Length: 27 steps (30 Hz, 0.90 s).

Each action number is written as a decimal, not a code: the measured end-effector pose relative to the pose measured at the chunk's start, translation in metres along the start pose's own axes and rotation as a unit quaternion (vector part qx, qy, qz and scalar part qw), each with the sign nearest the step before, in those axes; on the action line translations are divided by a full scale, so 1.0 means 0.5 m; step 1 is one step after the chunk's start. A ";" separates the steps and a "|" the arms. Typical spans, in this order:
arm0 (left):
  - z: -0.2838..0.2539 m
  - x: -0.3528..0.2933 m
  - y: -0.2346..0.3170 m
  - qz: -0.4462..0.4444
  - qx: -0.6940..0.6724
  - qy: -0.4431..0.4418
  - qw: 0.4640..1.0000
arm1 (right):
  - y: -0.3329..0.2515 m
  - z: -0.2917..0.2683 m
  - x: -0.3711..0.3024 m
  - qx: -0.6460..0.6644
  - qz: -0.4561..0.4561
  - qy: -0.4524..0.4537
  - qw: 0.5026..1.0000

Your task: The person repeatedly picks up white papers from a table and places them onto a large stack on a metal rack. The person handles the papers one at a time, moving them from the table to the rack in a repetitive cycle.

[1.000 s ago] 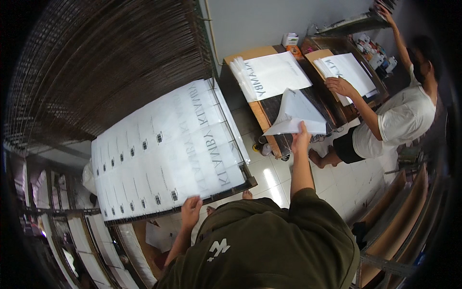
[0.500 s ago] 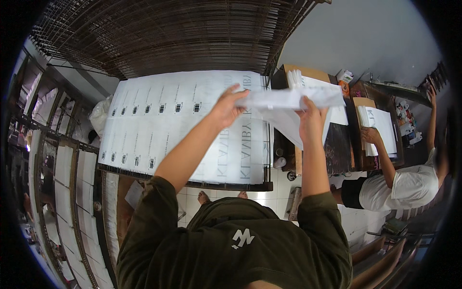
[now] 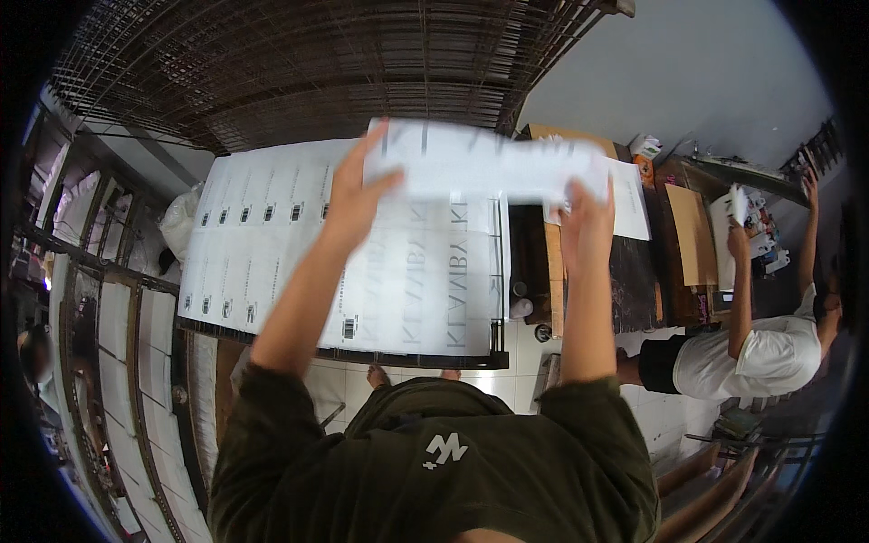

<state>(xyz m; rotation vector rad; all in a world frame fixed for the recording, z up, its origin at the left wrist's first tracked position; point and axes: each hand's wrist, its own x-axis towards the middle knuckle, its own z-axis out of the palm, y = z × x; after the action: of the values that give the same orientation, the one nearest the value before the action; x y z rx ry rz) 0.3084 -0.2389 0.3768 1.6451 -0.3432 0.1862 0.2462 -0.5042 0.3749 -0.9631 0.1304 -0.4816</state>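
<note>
A white printed sheet (image 3: 480, 163), blurred by motion, is held up lengthwise between my two hands. My left hand (image 3: 356, 197) grips its left end, thumb in front and fingers partly hidden at the edge. At the other end, my right hand (image 3: 588, 217) pinches the sheet's lower right corner. Beneath it lies a broad layer of white printed sheets (image 3: 262, 262) with rows of barcodes and large letters, resting on a dark wire rack (image 3: 434, 362). Part of that layer is covered by the raised sheet and my left arm.
Dark wire racks (image 3: 299, 72) are raised beyond the sheets. To the right stands a dark table (image 3: 625, 281) with white paper (image 3: 629, 204) on it. A co-worker in a white shirt (image 3: 751, 362) handles something white beside a brown board (image 3: 691, 237). Shelving (image 3: 118, 344) lines the left.
My left hand has moved left and slightly up, and the sheet now spans a wider stretch between my hands. The co-worker's hand has lifted white paper off the brown board.
</note>
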 end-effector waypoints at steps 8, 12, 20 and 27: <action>0.010 -0.186 -0.416 -0.182 0.117 0.050 0.975 | 0.302 -0.238 -0.071 -0.241 0.167 0.077 0.953; 0.033 -0.174 -0.515 -0.217 0.258 0.019 0.941 | 0.443 -0.334 -0.045 -0.346 0.215 0.117 0.906; 0.040 -0.188 -0.538 -0.248 0.337 0.019 0.908 | 0.471 -0.346 -0.053 -0.360 0.206 0.156 0.896; 0.049 -0.167 -0.545 -0.244 0.326 0.042 0.912 | 0.484 -0.357 -0.029 -0.370 0.182 0.150 0.899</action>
<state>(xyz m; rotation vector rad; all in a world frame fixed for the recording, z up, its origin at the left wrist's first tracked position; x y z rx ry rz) 0.3180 -0.2337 0.0909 2.3186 0.2387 -0.0161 0.2580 -0.5180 0.0743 -1.5632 0.8055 -0.2191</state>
